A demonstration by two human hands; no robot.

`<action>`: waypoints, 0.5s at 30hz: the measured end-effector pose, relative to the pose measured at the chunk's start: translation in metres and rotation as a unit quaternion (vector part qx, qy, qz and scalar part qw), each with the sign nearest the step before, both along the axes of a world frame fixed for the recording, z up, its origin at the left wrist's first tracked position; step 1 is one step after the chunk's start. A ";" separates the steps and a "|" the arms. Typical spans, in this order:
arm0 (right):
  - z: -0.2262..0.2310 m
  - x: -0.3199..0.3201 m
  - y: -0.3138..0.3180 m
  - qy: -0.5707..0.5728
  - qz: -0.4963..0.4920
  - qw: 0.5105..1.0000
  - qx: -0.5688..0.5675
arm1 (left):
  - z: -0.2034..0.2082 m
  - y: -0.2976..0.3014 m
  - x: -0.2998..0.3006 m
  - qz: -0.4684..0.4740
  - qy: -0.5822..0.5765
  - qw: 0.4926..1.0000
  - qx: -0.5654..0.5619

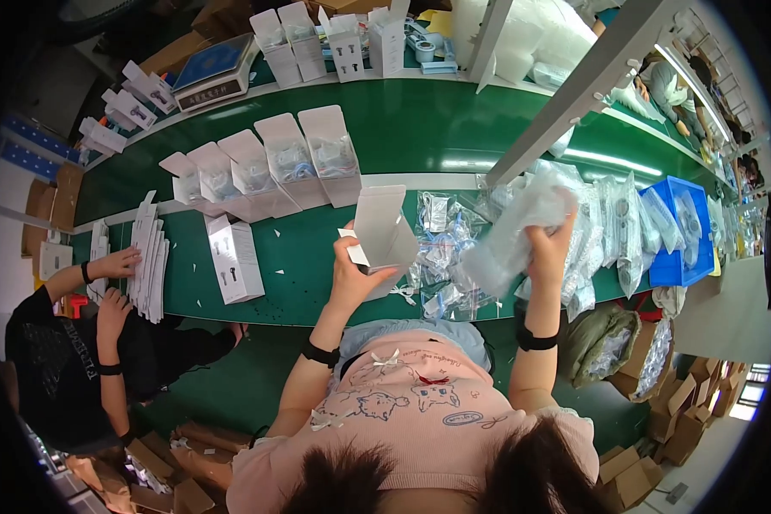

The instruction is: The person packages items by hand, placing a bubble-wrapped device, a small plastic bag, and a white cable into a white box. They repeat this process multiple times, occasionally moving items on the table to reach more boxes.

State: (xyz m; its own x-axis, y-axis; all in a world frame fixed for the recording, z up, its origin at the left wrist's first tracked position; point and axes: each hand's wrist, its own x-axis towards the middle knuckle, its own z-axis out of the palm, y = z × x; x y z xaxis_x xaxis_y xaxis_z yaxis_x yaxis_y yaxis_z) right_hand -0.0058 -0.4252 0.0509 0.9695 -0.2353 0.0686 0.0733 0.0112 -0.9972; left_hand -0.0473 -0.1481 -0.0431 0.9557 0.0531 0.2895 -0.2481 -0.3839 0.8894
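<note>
An open white carton (384,236) with its lid flap raised is gripped in my left hand (351,276), over the green bench near its front edge. My right hand (552,242) is closed around a bubble-wrapped item (514,236), held to the right of the carton; what lies inside the wrap cannot be made out. Between my hands, clear bags with blue and white cables (445,236) cover the bench. Beyond the carton, several open white boxes (283,163) stand in a slanting row, filled with bagged parts. A closed white box (235,259) rests to the left.
Bubble-wrapped packages (604,223) are piled on the right beside a blue bin (685,231). A grey metal post (574,86) slants across the right side. At the left, a co-worker's hands (116,265) touch a stack of flat white cartons (149,261). More boxes stand along the far ledge.
</note>
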 end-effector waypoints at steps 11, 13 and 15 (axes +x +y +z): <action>-0.006 0.005 0.130 -0.290 0.168 0.891 -0.307 | -0.007 -0.014 -0.022 0.103 0.056 0.993 -0.004; -0.009 0.004 0.122 -0.301 0.237 0.827 -0.411 | 0.000 -0.011 -0.026 0.018 0.000 0.991 0.131; -0.009 0.002 0.116 -0.327 0.316 0.827 -0.330 | 0.000 -0.001 -0.027 -0.025 -0.028 0.979 0.199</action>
